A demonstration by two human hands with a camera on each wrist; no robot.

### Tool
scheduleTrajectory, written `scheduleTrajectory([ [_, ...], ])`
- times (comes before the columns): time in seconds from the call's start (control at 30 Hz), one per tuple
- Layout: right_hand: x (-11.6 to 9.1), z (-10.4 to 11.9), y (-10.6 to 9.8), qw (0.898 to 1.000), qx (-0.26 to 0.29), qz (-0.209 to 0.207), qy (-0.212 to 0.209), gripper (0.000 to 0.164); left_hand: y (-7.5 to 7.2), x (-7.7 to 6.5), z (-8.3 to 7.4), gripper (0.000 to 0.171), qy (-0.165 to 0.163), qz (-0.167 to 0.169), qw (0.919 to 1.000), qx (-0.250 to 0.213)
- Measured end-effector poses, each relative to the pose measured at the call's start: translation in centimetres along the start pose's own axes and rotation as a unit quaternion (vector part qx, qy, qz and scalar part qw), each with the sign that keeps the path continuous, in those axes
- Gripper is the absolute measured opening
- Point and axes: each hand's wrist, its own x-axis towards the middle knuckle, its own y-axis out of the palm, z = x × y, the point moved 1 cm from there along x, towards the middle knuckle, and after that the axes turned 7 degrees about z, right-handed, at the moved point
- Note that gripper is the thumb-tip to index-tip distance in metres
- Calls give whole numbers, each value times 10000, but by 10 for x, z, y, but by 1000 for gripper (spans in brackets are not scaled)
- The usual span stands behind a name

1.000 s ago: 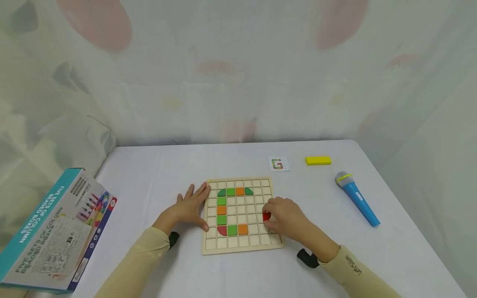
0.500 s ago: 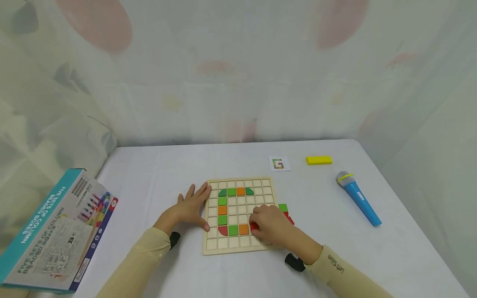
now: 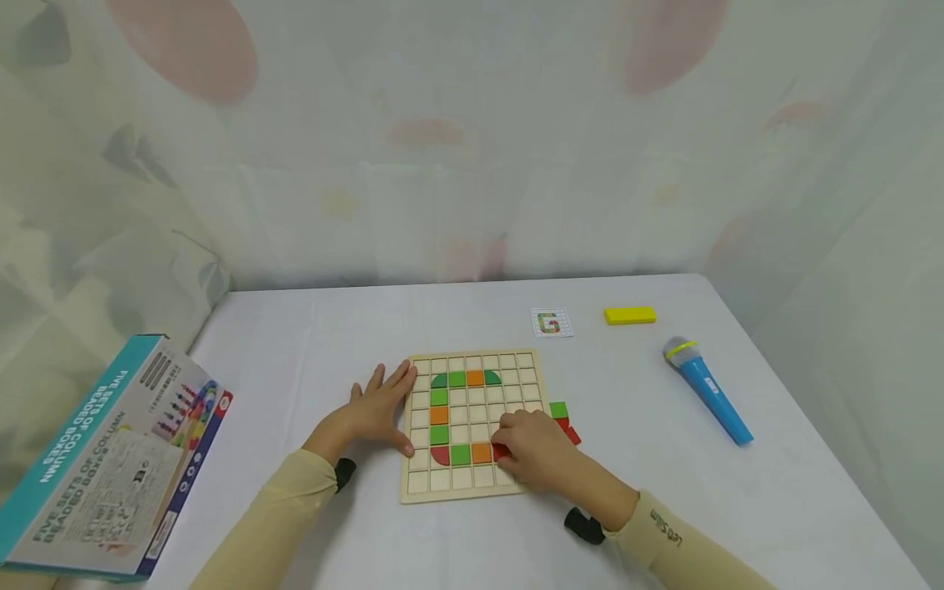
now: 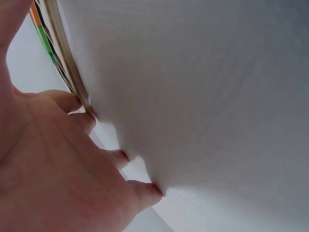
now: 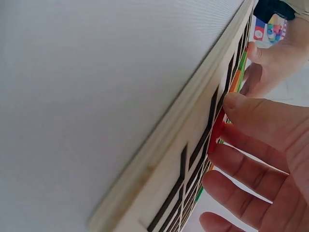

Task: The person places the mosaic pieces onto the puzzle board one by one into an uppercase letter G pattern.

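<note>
A wooden grid board (image 3: 465, 483) lies on the white table, with green, orange and red tiles set in a C-like outline. My left hand (image 3: 372, 410) rests at its left edge with fingers spread; in the left wrist view the fingertips touch the cloth and the board's side. Over the lower right of the grid, my right hand (image 3: 542, 449) pinches a red tile (image 5: 217, 130) between thumb and fingers, in the cell beside an orange tile (image 3: 482, 453). The hand hides most of that tile and the cells under the palm.
Right of the board lie a green tile (image 3: 559, 410) and red tiles (image 3: 574, 435). Behind are a small pattern card (image 3: 551, 323) and a yellow block (image 3: 630, 315). A blue toy microphone (image 3: 711, 397) lies at right, a bead-set box (image 3: 111, 467) at left.
My right hand has moved left and slightly down from the board's right edge with the red tile, uncovering loose tiles there. It barely moves over the last half second. The left hand stays put.
</note>
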Motion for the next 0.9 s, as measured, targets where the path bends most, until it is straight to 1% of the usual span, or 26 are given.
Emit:
scheduleTrajectory([
  [0.07, -2, -1, -1, 10000, 91, -22, -2, 21, 0, 1, 1, 132, -5, 22, 10000, 26],
  [0.17, -5, -9, -6, 9994, 261, -224, 83, 24, 2, 2, 2, 132, -16, 52, 10000, 46],
  [0.27, -8, -26, -11, 9976, 316, -537, 314, 26, 4, 3, 4, 132, 4, 46, 10000, 0],
  [0.37, -12, -47, -17, 9955, 342, -642, 615, 26, 6, 4, 6, 133, -22, 57, 10000, -45],
  [0.47, -16, -66, -19, 9936, 356, -520, 942, 27, 7, 4, 7, 134, -50, 63, 10000, -57],
  [0.57, -20, -80, -18, 9918, 366, -345, 1178, 28, 7, 3, 6, 134, -33, 42, 10000, -47],
  [0.73, -25, -87, -19, 9892, 581, -7, 1345, 25, 5, 2, 5, 134, -21, 31, 10000, -34],
  [0.9, -26, -87, -19, 9885, 637, 191, 1359, 24, 2, 2, 4, 134, 42, 13, 10000, -47],
])
